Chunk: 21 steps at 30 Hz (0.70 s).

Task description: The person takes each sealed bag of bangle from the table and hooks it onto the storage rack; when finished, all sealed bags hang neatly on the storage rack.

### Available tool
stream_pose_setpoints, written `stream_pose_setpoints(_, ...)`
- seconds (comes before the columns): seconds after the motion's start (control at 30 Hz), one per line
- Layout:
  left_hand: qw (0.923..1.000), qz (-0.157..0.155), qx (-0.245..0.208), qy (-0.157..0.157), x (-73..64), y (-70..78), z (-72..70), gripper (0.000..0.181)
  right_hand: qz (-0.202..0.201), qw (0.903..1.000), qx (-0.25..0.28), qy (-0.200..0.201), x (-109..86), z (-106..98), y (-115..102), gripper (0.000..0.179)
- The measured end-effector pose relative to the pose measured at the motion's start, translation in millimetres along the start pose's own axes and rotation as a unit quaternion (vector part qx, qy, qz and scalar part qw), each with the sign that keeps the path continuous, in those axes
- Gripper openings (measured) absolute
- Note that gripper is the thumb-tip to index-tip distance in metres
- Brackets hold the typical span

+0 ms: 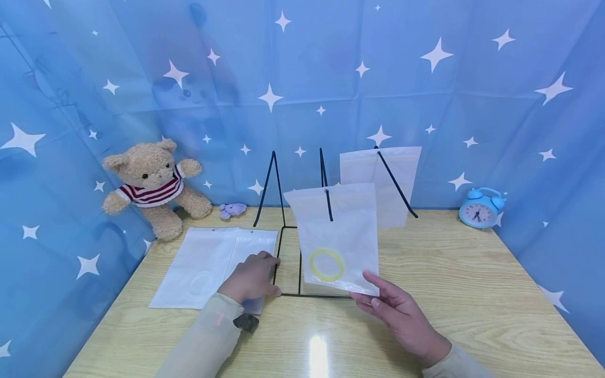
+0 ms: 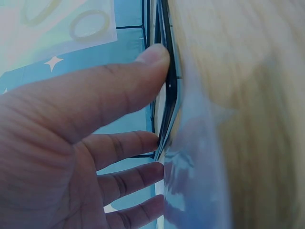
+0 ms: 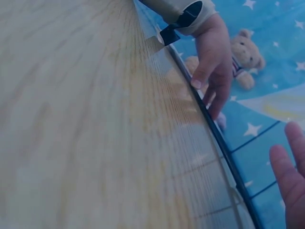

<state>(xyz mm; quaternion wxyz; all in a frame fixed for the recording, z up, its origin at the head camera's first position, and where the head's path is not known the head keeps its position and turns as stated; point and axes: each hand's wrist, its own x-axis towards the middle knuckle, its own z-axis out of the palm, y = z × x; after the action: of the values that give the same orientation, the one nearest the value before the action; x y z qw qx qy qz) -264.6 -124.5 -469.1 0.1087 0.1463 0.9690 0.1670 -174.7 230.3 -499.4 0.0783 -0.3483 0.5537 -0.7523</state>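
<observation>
My left hand (image 1: 252, 275) is at the left end of a black wire rack (image 1: 300, 268), thumb and fingertips touching its base wire. In the left wrist view, the thumb (image 2: 114, 88) lies along the dark wire, with the other fingers fairly straight. A white zip bag (image 1: 340, 231) showing a yellow ring (image 1: 326, 264) hangs on the rack's middle hook. My right hand (image 1: 402, 315) is at that bag's lower right corner, fingers extended and spread. Behind it, another white bag (image 1: 402, 168) hangs on the right hook.
Two flat white zip bags (image 1: 198, 262) lie left of the rack, partly under the left hand. A teddy bear (image 1: 153, 184) in a striped shirt and a small purple toy (image 1: 232, 210) sit at the back left. A blue alarm clock (image 1: 481, 209) stands at the back right.
</observation>
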Motion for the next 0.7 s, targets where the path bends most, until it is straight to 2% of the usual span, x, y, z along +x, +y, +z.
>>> stream_pose_setpoints(0.4, 1.0, -0.005, 0.002, -0.003, 1.2, -0.3, 0.6, 0.077, -0.006, 0.9997, 0.019, -0.012, 0.0, -2.6, 1.3, 0.062)
stream_pose_setpoints(0.7, 1.0, -0.002, 0.002, -0.002, 1.3, -1.1, 0.7, 0.078, 0.012, 0.9997, 0.022, 0.002, 0.0, -1.4, -0.1, 0.061)
